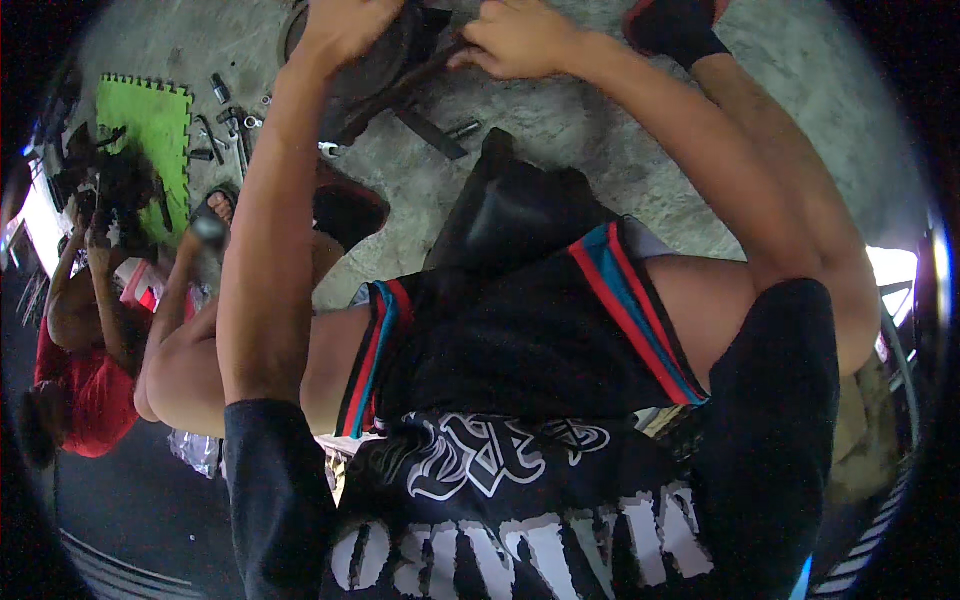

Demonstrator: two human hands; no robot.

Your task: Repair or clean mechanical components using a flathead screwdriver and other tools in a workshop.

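At the top edge my right hand (pixel 520 40) is closed, its fingers curled round the end of a long dark bar (pixel 400 92). The bar slants down and left across a dark round metal part (pixel 365 80) lying on the floor. Over that part is my left hand (pixel 352 25), fingers bent and looking closed. The frame's edge cuts it off, so what it grips cannot be made out. A flat dark strip (pixel 430 133) sticks out beside the bar, with a small metal cylinder (pixel 463 130) near its end.
Left of my arm lie a socket (pixel 220 88) and several wrenches (pixel 240 140) on concrete, beside a green foam mat (pixel 150 125). A co-worker in a red shirt (pixel 95 395) handles dark parts there. A shiny black piece (pixel 520 205) lies between my legs.
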